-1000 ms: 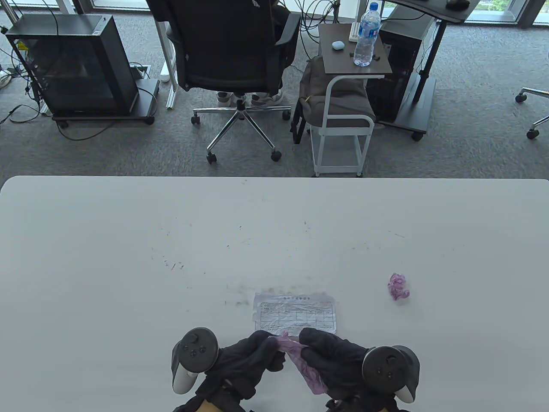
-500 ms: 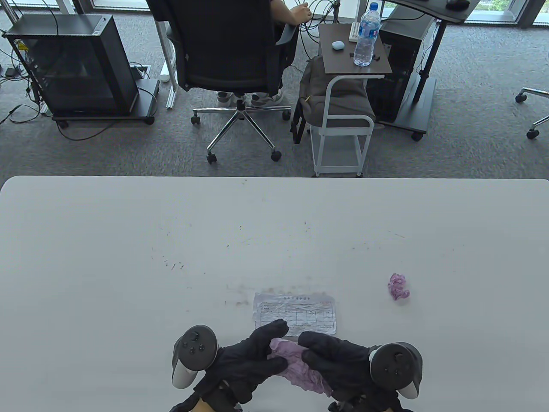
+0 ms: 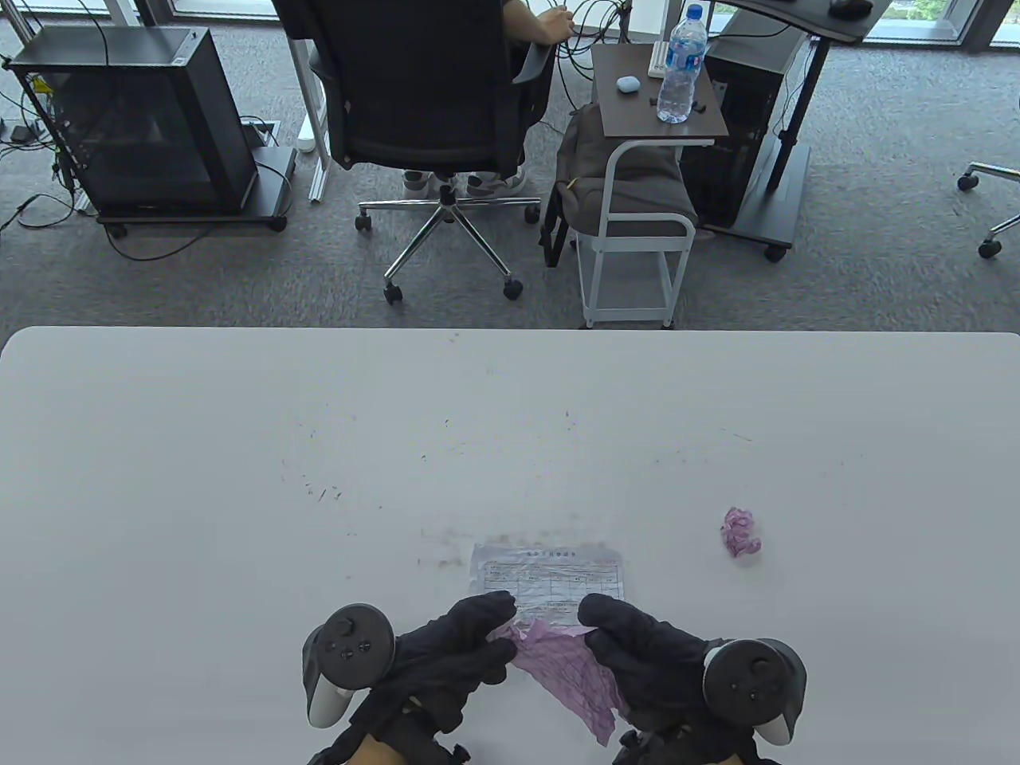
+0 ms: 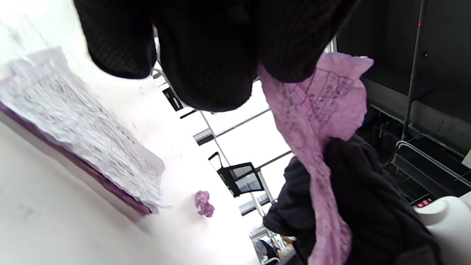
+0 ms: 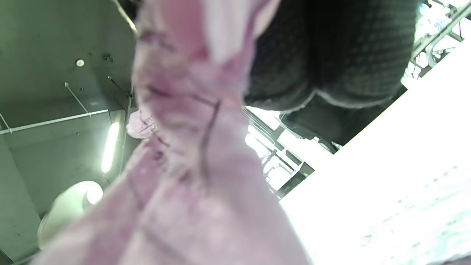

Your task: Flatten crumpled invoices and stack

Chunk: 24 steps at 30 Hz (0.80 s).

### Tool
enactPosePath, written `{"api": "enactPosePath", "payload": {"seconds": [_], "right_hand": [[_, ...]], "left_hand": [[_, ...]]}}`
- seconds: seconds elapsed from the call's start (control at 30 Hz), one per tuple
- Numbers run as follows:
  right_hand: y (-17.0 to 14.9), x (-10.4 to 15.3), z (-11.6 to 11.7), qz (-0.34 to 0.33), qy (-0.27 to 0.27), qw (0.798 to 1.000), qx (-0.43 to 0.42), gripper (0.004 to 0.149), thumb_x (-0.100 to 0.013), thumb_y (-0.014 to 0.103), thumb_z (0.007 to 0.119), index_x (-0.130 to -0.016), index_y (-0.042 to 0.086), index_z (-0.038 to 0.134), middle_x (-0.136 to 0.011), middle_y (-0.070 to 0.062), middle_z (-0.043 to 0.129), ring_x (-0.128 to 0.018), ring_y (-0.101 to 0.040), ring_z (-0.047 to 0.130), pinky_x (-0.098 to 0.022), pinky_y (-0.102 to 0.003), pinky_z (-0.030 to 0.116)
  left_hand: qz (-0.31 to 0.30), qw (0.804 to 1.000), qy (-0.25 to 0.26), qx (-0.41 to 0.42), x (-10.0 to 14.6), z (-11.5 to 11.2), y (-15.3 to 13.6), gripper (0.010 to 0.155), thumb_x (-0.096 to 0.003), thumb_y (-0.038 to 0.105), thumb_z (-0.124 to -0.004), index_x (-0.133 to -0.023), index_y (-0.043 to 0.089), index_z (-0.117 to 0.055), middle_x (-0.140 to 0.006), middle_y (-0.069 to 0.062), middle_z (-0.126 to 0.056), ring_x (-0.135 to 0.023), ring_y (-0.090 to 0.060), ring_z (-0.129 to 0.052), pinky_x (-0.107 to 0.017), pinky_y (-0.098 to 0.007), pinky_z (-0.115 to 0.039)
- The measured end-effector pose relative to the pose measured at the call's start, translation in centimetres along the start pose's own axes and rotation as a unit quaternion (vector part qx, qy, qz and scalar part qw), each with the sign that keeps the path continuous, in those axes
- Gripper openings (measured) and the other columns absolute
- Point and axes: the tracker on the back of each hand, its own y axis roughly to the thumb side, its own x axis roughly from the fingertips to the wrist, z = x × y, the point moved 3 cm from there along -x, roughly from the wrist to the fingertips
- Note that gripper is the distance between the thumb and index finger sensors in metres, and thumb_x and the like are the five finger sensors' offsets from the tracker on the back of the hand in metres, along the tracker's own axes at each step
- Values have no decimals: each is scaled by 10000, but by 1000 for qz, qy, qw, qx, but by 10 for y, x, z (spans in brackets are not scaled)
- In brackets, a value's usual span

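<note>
A pink invoice [image 3: 570, 673] hangs half unfolded above the table's near edge. My left hand [image 3: 470, 645] pinches its left top corner and my right hand [image 3: 629, 645] pinches its right top corner. The left wrist view shows the pink invoice [image 4: 316, 121] stretched between black gloved fingers. Close up, the pink invoice [image 5: 191, 154] fills the right wrist view, blurred. Just beyond the hands a flattened white invoice [image 3: 550, 578] lies on the table; in the left wrist view the white invoice [image 4: 81, 121] shows a purple sheet under it. A crumpled pink ball [image 3: 739, 532] sits to the right.
The white table [image 3: 239, 478] bears faint marks near its middle. Beyond its far edge stand an office chair [image 3: 422, 103] with a person in it, a small side table [image 3: 657, 103] with a water bottle [image 3: 681, 68], and a black cabinet [image 3: 135, 119].
The hands have pulled apart, spreading the pink invoice from a crumpled wad into a partly open sheet. Both hands shifted slightly outward. The white invoice and pink ball stayed put.
</note>
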Motion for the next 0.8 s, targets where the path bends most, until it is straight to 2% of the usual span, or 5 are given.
{"api": "enactPosePath", "payload": {"seconds": [0.2,0.27,0.4,0.67,0.8], "right_hand": [[4,-1,10,-18,58,998,21,395,-519,275,776,-892,154,730,-606,-93,948,-349,-177,972,-296,-389,895],[6,-1,16,-23,70,997,10,399,-519,276,776,-893,146,728,-609,-90,949,-354,-178,974,-298,-390,896],[6,0,30,-22,110,994,-8,424,-517,281,796,-900,119,716,-608,-94,952,-348,-175,977,-288,-385,899],[-6,-2,50,23,243,969,43,486,-514,279,843,-949,133,681,-725,-113,898,-465,-205,960,-375,-420,885],[-16,-3,38,61,201,977,25,414,-528,275,808,-915,160,719,-794,-146,853,-553,-263,943,-421,-467,865]], "left_hand": [[-78,984,-68,-147,1,-9,21,1039,-445,599,-858,-1158,106,-285,-1137,-228,-184,-1000,-557,-537,-657,-689,-594],[-82,986,-74,-123,1,-17,25,996,-448,581,-867,-1135,44,-386,-1128,-260,-325,-976,-544,-628,-646,-679,-632],[-89,992,-33,-81,0,-16,27,446,-552,307,-819,-941,94,-769,-884,-200,-824,-608,-269,-1032,-518,-521,-859],[-97,991,34,-90,7,2,32,440,-560,249,-793,-960,70,-759,-695,-151,-922,-198,-92,-988,-355,-397,-938],[-87,987,67,-119,9,11,29,440,-567,243,-770,-973,76,-733,-713,-144,-907,-166,-82,-978,-330,-376,-942]]}}
